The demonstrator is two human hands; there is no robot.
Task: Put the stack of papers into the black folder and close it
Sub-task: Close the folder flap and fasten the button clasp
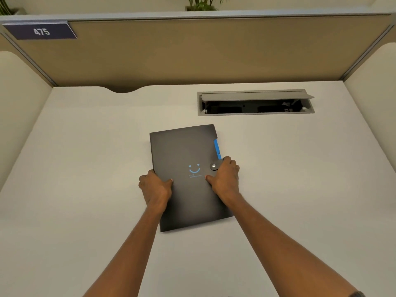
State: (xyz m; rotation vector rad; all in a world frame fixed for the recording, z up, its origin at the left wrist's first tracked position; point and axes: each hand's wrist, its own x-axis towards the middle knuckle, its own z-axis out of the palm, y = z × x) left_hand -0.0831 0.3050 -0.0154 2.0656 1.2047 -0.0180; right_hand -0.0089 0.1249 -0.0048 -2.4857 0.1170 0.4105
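The black folder (182,155) lies flat and closed in the middle of the white desk (85,168), with a blue smiley printed on its cover. Its strap with a silver snap button (213,166) is folded over the right edge onto the cover. A blue tab (216,147) sticks out along that right edge. My left hand (155,188) grips the folder's left edge, thumb on the cover. My right hand (225,176) holds the right edge beside the snap, thumb resting on the cover. No stack of papers is visible anywhere.
An open grey cable tray (255,102) is set into the desk behind the folder, to the right. Tan partition walls (192,50) enclose the desk at the back and sides; a sign reading 475 (40,31) hangs top left.
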